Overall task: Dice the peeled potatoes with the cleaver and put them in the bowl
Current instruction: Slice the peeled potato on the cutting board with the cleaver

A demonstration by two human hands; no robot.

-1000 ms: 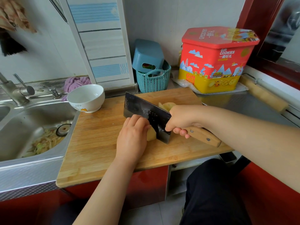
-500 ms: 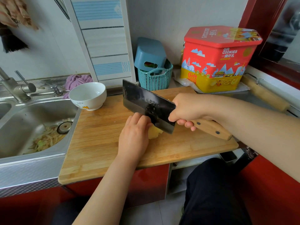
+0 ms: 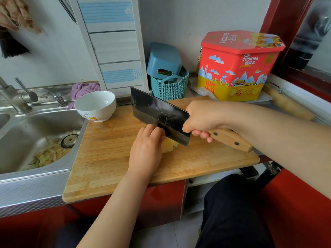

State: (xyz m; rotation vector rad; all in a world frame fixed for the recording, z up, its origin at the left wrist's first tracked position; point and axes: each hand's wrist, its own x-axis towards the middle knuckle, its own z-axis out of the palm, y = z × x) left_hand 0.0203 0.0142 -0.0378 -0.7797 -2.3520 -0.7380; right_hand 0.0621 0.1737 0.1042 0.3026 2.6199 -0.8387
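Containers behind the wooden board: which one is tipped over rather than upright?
The plain blue plastic bin, leaning open-side-forward in the upright teal woven basket. The red-and-yellow cookie tin also stands upright.

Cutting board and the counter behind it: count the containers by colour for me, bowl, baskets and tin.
White: 1, the bowl on the cutting board
Blue or teal: 2, the woven basket and the blue bin tipped in it
Red and yellow: 1, the cookie tin
Total: 4
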